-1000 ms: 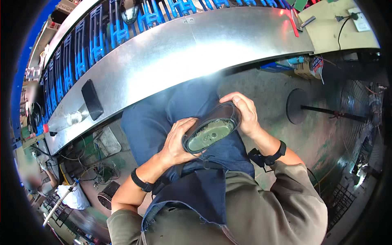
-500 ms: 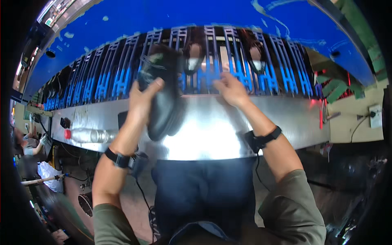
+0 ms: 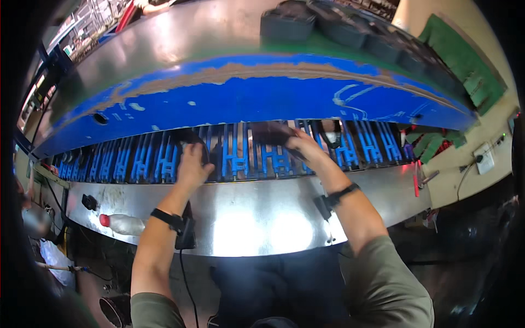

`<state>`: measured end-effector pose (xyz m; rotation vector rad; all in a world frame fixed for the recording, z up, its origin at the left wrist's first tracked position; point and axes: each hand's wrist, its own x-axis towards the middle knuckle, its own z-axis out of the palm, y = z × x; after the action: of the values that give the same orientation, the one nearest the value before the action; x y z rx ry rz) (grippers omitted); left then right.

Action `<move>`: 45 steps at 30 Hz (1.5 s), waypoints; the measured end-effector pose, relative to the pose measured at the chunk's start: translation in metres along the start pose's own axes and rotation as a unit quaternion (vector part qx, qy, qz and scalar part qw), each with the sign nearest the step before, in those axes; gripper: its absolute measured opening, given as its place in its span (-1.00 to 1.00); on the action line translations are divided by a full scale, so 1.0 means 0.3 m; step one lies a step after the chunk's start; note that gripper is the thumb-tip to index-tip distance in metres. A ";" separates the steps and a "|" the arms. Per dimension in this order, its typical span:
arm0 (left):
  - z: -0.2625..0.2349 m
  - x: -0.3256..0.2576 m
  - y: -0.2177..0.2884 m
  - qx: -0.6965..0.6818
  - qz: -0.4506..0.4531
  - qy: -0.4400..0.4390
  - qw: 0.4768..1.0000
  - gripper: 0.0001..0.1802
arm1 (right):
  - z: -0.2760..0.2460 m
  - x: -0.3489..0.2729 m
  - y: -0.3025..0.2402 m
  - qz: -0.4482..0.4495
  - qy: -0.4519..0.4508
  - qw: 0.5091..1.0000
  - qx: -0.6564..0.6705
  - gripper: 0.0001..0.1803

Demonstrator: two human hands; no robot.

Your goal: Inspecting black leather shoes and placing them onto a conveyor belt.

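Note:
My left hand (image 3: 192, 165) is up at the row of blue racks (image 3: 240, 158) and grips a black shoe (image 3: 188, 139), pressing it between the blue holders. My right hand (image 3: 304, 147) is further right on the same row, its fingers closed over a second dark shoe (image 3: 270, 133) that lies across the holders. Both wrists wear black bands, and a small black device hangs at each. The far ends of both shoes are hidden under the blue hood (image 3: 257, 101).
A shiny metal ledge (image 3: 262, 218) runs below the racks, close to my body. A plastic bottle with a red cap (image 3: 123, 224) lies at its left. Dark trays (image 3: 287, 22) sit on top of the machine, green pads (image 3: 465, 71) at the right, and a red-handled tool (image 3: 415, 183) nearby.
A second ago both hands held the black shoe over my lap. My left hand then lifted it to the racks; now it sits lower among the holders, and my right hand grips another dark shoe.

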<state>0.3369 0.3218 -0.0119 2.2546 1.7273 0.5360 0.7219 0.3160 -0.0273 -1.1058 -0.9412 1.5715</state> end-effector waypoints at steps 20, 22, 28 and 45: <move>-0.740 0.378 1.120 0.160 0.217 0.151 0.951 -0.16 | -0.188 -0.991 0.207 -0.356 0.291 0.795 -0.396 -0.40; -0.739 0.452 1.091 0.048 0.121 -0.002 0.992 -0.19 | -0.222 -0.950 0.232 -0.353 0.291 0.801 -0.386 -0.41; -0.782 0.434 1.336 0.496 0.257 0.175 0.811 -0.38 | -0.272 -0.948 0.197 -0.320 0.281 0.829 -0.363 -0.42; -0.234 -1.456 0.962 -0.049 -0.008 0.090 0.995 -0.43 | -0.158 -1.046 -0.072 -0.404 0.221 0.721 -0.517 -0.49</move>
<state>0.4579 -0.1774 0.1107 2.1816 1.7558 0.8241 0.8131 0.0203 0.0459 -1.3858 -1.6961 -0.0715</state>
